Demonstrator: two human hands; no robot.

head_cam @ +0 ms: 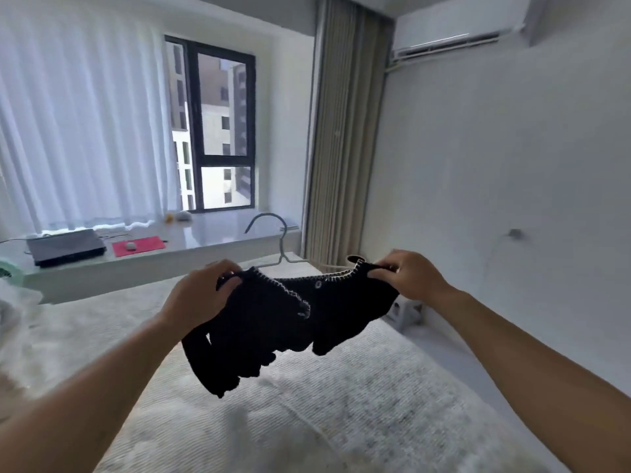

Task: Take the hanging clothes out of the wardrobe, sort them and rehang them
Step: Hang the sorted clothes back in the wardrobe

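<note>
While the left hand pinches one shoulder of a black knit cardigan and the right hand pinches the other, each grip is clenched on the fabric at the neckline, fingers curled over the white-stitched edge. The garment is stretched between them in the air above the bed, its body and sleeves sagging toward six o'clock without touching the cover. A pale wire hanger rises at twelve o'clock from the collar, its hook standing free; whether its arms sit inside the shoulders I cannot tell, since the knit hides them.

Further out, at ten o'clock, a window-side desk carries a closed dark laptop and a red mouse pad with a small mouse on it. An air conditioner hangs at one o'clock. No wardrobe is in view.

The likely trouble is the hanger: if it is only half seated, tugging one shoulder could tip it out or let a shoulder slide off. The loose knit might also snag on the wire end, or stretch at the neck under a hard pull.
</note>
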